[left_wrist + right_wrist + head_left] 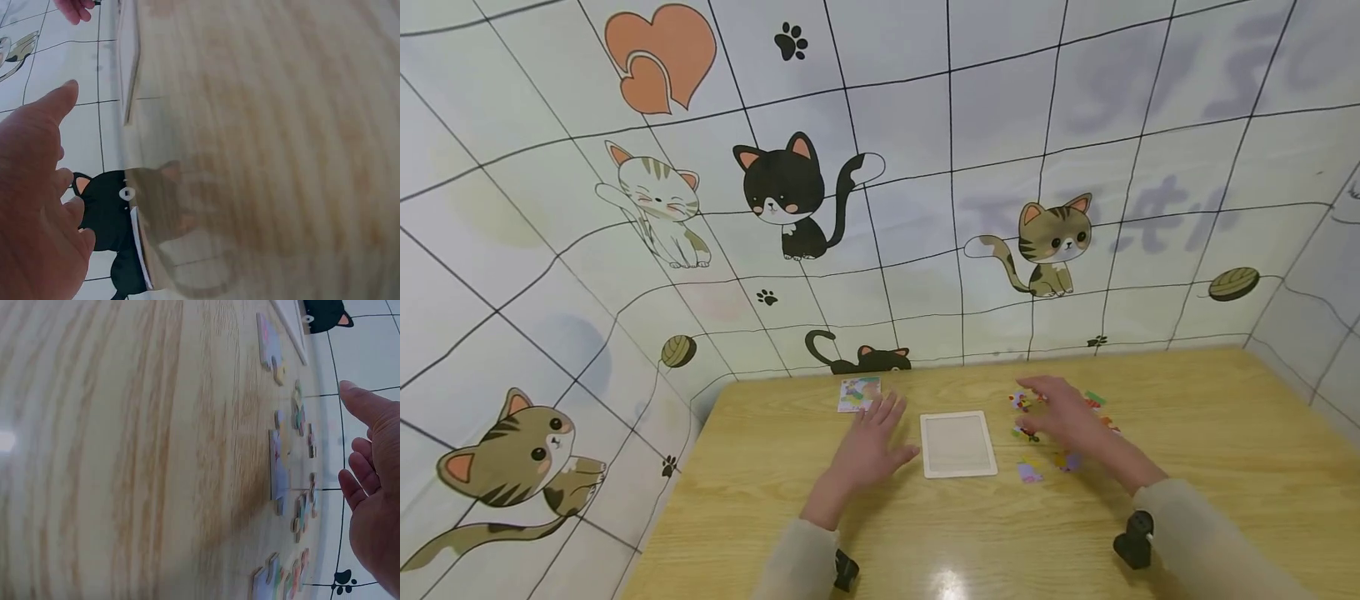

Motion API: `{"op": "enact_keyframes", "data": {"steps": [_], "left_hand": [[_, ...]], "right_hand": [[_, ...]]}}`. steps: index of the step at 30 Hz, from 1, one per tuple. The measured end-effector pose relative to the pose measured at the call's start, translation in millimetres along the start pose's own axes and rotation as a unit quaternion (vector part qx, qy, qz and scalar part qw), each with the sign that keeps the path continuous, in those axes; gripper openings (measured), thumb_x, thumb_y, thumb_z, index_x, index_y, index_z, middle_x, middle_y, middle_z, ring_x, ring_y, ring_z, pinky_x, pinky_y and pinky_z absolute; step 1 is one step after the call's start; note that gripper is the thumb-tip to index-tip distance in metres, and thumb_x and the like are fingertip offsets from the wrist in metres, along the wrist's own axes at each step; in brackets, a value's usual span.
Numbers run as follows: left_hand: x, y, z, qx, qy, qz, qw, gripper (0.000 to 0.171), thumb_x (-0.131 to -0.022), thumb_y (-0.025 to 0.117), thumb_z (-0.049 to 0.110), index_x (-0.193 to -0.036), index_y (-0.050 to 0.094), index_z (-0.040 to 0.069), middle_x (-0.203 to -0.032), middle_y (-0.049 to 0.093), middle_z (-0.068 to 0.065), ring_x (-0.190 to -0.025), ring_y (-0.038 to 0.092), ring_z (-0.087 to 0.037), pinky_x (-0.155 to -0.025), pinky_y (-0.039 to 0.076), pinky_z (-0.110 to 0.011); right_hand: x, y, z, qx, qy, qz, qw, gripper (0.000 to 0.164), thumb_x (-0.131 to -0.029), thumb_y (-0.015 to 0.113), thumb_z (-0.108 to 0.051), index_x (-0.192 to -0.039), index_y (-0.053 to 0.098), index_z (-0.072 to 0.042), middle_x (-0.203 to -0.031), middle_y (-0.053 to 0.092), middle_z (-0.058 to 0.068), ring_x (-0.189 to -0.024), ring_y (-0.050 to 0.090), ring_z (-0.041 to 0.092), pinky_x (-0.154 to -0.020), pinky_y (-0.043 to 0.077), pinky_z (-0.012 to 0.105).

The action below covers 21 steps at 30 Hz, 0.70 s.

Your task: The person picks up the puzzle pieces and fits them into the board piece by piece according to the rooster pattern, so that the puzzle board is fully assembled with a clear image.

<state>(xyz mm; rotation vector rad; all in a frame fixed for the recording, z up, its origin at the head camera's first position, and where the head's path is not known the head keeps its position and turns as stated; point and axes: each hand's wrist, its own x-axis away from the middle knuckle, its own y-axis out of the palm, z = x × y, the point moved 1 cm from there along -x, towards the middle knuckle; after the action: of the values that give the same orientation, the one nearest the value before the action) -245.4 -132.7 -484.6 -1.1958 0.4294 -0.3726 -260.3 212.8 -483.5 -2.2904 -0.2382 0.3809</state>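
Observation:
My left hand (868,442) is spread with straight fingers above the table, its fingertips overlapping the lower edge of a small colourful picture card (852,395) in the head view. To its right lies a square white puzzle tray (958,475), flat, with nothing in it. Above the loose jigsaw pieces on the right hovers my right hand (1067,417), thumb and fingers apart and holding nothing. A lilac and yellow piece (1029,473) lies closest to the tray's corner. In the right wrist view several pieces lie flat below the hand, including a lilac one (277,465); the hand partly hides others in the head view.
The wooden table (895,542) meets a wall (910,217) covered in a cat-print sheet at the back, with more of the sheet at both sides. Black wrist cameras sit on the left wrist (846,572) and the right wrist (1134,540).

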Motion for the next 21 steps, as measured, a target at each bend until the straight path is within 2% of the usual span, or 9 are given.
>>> {"op": "enact_keyframes", "data": {"steps": [6, 9, 17, 21], "left_hand": [[-2.1, 11.8, 1.6, 0.054, 0.008, -0.061, 0.9966, 0.086, -0.096, 0.067, 0.050, -0.162, 0.030, 0.009, -0.169, 0.023, -0.012, -0.154, 0.018, -0.036, -0.122, 0.016, -0.056], [-2.3, 15.8, 1.3, 0.067, 0.009, -0.084, 0.9942, 0.087, -0.095, 0.069, 0.052, -0.162, 0.031, 0.013, -0.169, 0.022, -0.008, -0.155, 0.017, -0.033, -0.123, 0.014, -0.053], [-2.0, 20.4, -1.2, 0.082, 0.011, -0.102, 0.9914, 0.087, -0.094, 0.069, 0.053, -0.162, 0.032, 0.013, -0.169, 0.023, -0.004, -0.156, 0.016, -0.031, -0.124, 0.011, -0.051], [-3.1, 20.9, -3.2, 0.085, 0.009, -0.106, 0.9907, 0.087, -0.094, 0.069, 0.052, -0.162, 0.031, 0.013, -0.169, 0.023, -0.003, -0.156, 0.015, -0.029, -0.125, 0.010, -0.049]], "right_hand": [[-7.4, 0.4, 13.6, -0.026, 0.020, -0.007, 0.999, 0.055, -0.092, 0.077, -0.011, -0.138, 0.056, 0.011, -0.129, 0.058, 0.029, -0.110, 0.060, 0.045, -0.085, 0.054, 0.055], [-10.6, 1.2, 17.0, -0.041, 0.037, -0.022, 0.998, 0.053, -0.093, 0.076, -0.010, -0.137, 0.056, 0.012, -0.127, 0.059, 0.028, -0.109, 0.061, 0.044, -0.087, 0.054, 0.054], [-16.3, 3.8, 20.3, -0.061, 0.052, -0.039, 0.996, 0.051, -0.096, 0.071, -0.009, -0.137, 0.053, 0.016, -0.127, 0.060, 0.031, -0.114, 0.059, 0.047, -0.091, 0.052, 0.056], [-18.0, 5.5, 23.6, -0.059, 0.051, -0.040, 0.996, 0.048, -0.098, 0.067, -0.008, -0.137, 0.053, 0.016, -0.125, 0.060, 0.029, -0.112, 0.059, 0.042, -0.092, 0.052, 0.055]]}}
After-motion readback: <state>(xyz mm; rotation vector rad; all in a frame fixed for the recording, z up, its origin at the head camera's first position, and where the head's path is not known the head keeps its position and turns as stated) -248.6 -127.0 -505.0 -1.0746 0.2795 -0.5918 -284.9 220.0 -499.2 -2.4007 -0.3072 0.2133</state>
